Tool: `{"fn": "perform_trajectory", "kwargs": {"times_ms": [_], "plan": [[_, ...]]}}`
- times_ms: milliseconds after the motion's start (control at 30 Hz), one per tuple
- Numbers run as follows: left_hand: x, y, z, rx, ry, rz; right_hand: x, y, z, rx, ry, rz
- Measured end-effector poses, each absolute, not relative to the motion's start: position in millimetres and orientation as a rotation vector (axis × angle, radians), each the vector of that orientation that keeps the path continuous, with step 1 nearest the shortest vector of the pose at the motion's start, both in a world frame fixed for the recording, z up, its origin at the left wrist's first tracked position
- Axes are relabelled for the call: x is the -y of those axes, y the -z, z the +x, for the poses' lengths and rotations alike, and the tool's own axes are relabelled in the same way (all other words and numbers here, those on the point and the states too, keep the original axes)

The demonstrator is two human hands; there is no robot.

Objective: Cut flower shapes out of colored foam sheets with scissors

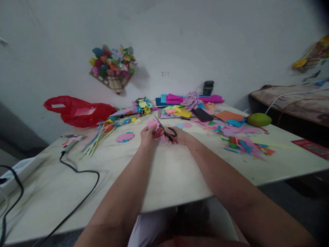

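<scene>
My left hand [148, 134] holds a pink scalloped paper piece [153, 124] between its fingers, with a red piece [159, 133] just below it. My right hand [180, 136] is closed on black-handled scissors [169, 134], whose blades point up and left beside the pink piece. Whether the blades touch the paper is too small to tell. Pink scraps lie under the hands. To the left, a stack of pink and blue scalloped cutouts [124, 137] rests on the white table [174, 178].
Left: a red plastic bag [77, 111], paper strips [99, 139], a glue gun [70, 143] with its black cord, and a power strip [20, 171]. Behind: a purple flower [191, 101] and a black phone [202, 115]. Right: colored scraps [246, 144] and a green fruit [258, 119].
</scene>
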State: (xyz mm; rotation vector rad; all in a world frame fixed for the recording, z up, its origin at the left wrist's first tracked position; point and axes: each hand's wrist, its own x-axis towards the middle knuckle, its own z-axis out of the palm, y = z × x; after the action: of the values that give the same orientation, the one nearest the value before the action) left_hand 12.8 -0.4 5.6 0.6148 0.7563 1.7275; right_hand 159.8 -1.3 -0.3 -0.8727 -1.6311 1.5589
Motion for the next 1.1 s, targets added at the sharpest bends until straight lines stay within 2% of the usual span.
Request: {"fn": "perform_trajectory", "kwargs": {"times_ms": [1100], "plan": [[2.9, -7.4, 15.9, -0.764, -1.732, 0.580, 2.0, -1.7, 158.4, 1.657, -1.520, -0.904]]}}
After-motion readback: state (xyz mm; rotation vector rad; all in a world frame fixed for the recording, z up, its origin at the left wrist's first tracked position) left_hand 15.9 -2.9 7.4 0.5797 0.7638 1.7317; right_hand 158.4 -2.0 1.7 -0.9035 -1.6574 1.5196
